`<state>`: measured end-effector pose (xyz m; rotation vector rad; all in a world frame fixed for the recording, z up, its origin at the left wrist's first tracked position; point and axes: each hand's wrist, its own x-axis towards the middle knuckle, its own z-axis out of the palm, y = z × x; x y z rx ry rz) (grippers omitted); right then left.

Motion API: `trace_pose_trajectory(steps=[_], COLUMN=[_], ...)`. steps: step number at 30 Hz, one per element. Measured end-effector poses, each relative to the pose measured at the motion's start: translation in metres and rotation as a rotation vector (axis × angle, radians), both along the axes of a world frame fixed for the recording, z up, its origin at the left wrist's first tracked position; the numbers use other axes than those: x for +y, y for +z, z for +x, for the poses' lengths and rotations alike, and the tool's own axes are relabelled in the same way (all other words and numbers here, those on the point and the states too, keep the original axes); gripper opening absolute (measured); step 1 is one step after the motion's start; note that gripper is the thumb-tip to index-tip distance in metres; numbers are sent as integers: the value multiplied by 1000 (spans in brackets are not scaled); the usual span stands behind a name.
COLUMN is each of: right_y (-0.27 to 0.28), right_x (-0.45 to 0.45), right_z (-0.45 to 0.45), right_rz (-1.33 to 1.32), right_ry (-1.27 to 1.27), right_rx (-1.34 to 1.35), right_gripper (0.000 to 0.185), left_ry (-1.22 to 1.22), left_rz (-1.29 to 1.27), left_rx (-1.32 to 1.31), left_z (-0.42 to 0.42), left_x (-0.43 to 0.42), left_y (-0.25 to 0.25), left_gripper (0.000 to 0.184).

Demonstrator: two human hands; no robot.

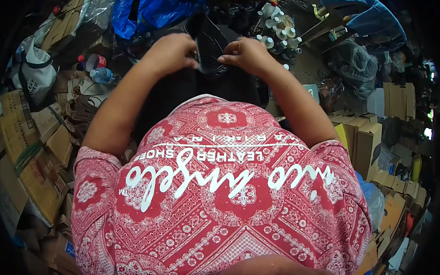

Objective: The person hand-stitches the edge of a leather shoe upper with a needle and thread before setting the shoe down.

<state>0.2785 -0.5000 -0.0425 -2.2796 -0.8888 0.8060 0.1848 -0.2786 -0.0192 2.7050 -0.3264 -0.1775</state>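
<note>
Between my two hands is a black, leather-like piece [208, 47] with a dark opening at its far end. Its exact kind I cannot make out. At its left edge, my left hand [173, 52] has its fingers curled in against it. My right hand [247, 55] pinches the right edge between thumb and fingers. The piece lies over my dark-clothed lap, and its lower side is hidden.
Several white-capped bottles [282, 30] stand beyond my right hand. A blue plastic sheet [154, 11] lies beyond my left. Cardboard boxes [365, 142] are stacked at the right; more cardboard [30, 150] and a white bag [35, 70] crowd the left.
</note>
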Motion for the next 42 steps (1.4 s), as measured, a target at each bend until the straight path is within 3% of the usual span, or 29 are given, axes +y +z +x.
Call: trace_pose_trajectory(steps=[2,4,6,7,9,15,21,23,26,28,31,38,42], right_y=[20,23,30,28,21,28,40,51,49,38,30,29,32], right_x=[2,-3,-5,-7,-9,-31,-57,-73,-60,-49,-40,-29,-23], right_z=[-21,-22,-23,-20,-15,-28,-39,-43,-37,-31,-23,-20,-21], right_rz=[92,110,10,6,38,96,271,384,362,355,223,135,108], right_ry=[-25,3,59,54,130,160,59,-191,-209,-85,-29,-17,57], right_rx=[-768,-691,-448,-452,-140,-149,-43,270,133,-105,-101,-117,-261], right_gripper=[39,38,32,32,30,24,30,27,17,16,21,21,21], left_ry=[73,106,-126,-152,-92,-136,-83,-110,-195,-247,-194,-227,-246], left_rz=[-315,-427,-410,-414,-469,-548,-475,-548,-627,-602,-666,-666,-664], left_rx=[-24,-13,-117,-28,112,73,111,159,247,311,475,501,494], left_z=[5,13,31,37,42,53,51,54,65,65,64,65,67], left_x=[4,-6,-15,-20,-28,-28,-20,-16,-7,-5,-5,-3,-4], left_y=[5,6,-17,-24,-31,-47,-45,-50,-48,-40,-33,-33,-32], left_gripper=[23,21,18,17,18,27,25,23,20,18,18,21,22])
